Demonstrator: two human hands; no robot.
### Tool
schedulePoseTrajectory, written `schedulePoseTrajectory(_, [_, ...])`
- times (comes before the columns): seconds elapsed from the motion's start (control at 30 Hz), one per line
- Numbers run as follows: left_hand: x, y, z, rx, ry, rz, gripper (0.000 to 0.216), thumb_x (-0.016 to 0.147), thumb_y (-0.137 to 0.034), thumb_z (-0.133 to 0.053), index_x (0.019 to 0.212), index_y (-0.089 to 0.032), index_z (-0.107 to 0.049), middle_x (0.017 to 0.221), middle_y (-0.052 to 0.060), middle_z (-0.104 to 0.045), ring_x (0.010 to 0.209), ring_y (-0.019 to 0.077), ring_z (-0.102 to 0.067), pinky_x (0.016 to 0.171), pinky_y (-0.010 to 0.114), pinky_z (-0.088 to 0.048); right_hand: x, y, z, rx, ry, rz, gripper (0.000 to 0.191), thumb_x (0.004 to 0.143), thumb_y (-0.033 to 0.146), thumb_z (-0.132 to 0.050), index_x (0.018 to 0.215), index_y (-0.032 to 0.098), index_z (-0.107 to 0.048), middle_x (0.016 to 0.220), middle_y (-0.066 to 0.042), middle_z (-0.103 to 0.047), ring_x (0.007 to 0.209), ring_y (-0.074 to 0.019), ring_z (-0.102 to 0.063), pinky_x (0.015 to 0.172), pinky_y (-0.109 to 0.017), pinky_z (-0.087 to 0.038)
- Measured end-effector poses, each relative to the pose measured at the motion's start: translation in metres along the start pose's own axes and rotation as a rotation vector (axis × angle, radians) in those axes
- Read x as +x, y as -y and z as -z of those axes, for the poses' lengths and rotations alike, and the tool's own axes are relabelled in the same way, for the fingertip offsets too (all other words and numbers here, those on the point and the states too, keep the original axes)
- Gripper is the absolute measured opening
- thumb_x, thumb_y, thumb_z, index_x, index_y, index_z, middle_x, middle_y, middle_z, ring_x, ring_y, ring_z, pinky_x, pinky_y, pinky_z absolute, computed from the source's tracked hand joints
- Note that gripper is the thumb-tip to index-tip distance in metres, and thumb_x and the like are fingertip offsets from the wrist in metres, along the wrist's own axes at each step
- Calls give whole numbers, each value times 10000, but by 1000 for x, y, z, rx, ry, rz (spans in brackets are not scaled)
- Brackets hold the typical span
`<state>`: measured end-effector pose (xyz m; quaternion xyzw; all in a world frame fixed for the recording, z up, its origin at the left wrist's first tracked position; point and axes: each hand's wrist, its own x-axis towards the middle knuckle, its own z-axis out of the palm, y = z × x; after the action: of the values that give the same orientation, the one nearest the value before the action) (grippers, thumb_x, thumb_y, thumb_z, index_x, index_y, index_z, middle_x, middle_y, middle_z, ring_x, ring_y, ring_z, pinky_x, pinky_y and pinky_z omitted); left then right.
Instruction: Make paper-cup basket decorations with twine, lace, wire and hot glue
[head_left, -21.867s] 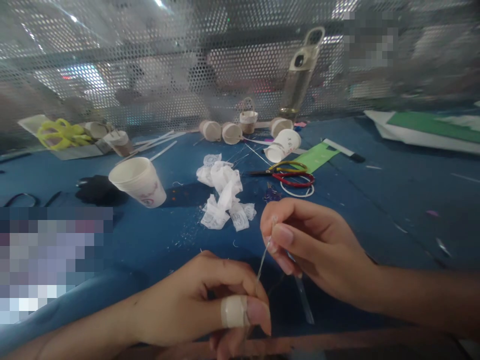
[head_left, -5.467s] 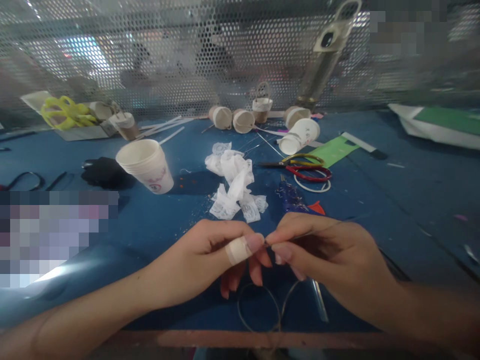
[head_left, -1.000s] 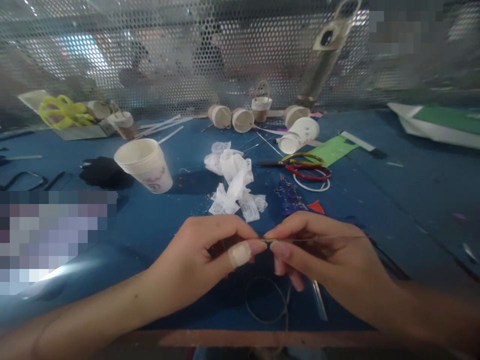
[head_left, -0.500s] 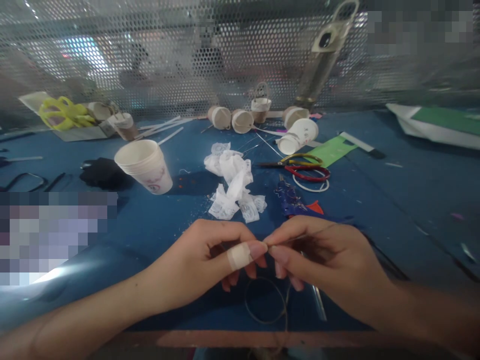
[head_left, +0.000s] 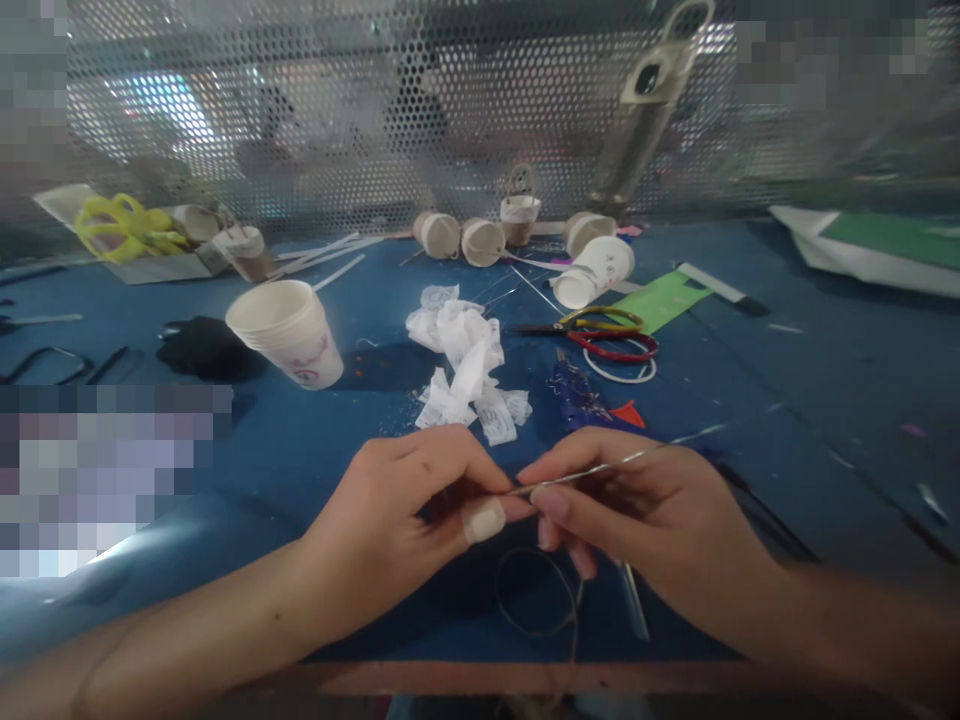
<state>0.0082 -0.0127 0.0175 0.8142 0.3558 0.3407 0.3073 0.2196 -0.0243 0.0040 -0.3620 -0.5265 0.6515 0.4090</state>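
A thin, silvery twisted wire (head_left: 637, 456) runs between my two hands, its far end extending to the upper right. My left hand (head_left: 397, 510), with a bandage (head_left: 484, 520) around the thumb, pinches its near end between thumb and forefinger. Right beside it, the thumb and forefinger of my right hand (head_left: 652, 510) are closed on the same wire. Brownish cord seems wound on the wire at the fingertips. A thin brown cord (head_left: 576, 610) hangs in a loop below my hands and over the table's front edge.
White lace (head_left: 469, 350) lies ahead, with scissors (head_left: 611, 335) and a blue glue gun (head_left: 581, 395) to its right. Stacked paper cups (head_left: 289, 330) stand left. Small wrapped cups (head_left: 484, 243) line the back near a perforated metal screen (head_left: 450, 120).
The wire now shows clearly, slanting up over my right hand. My left hand's fingers have shifted slightly, and both hands stay close together in a pinch.
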Motion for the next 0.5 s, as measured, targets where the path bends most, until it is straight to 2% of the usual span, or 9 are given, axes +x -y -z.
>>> schedulePoseTrajectory(0.07, [0, 0, 0, 20, 11, -18, 73, 891, -180, -736, 835, -201, -694, 740, -67, -672, 649, 53, -599, 626, 135, -447, 0, 0, 0, 0, 7, 11, 23, 893, 220, -737, 876, 222, -753, 647, 42, -700, 500, -20, -596, 488, -77, -498])
schedulePoseTrajectory(0.17, [1, -1, 1, -27, 49, 52, 63, 890, -212, -740, 851, -204, -691, 760, -68, -674, 648, 54, -591, 616, 132, -450, 0, 0, 0, -21, 8, 51, 24, 900, 214, -729, 895, 223, -751, 657, 44, -692, 512, -24, -600, 499, -86, -507])
schedulePoseTrajectory(0.23, [2, -4, 2, -124, 112, 152, 91, 923, -261, -699, 858, -198, -690, 756, -62, -672, 626, 56, -585, 591, 134, -454, 0, 0, 1, -42, 4, 61, 21, 899, 219, -731, 899, 214, -751, 658, 39, -687, 513, -31, -599, 496, -97, -511])
schedulePoseTrajectory(0.37, [4, -8, 5, -376, 299, 305, 304, 1025, -333, -524, 817, -168, -672, 731, -39, -639, 584, 55, -571, 569, 138, -479, 0, 1, 1, -54, 0, 60, 39, 893, 232, -736, 887, 196, -750, 663, 22, -685, 525, -46, -599, 482, -113, -508])
schedulePoseTrajectory(0.5, [4, -7, 5, -570, 325, 388, 363, 1041, -376, -477, 834, -152, -675, 769, -4, -624, 619, 81, -563, 572, 163, -517, -1, 1, 1, -64, 8, 73, 24, 890, 202, -731, 875, 194, -748, 665, 19, -686, 526, -48, -594, 482, -117, -508])
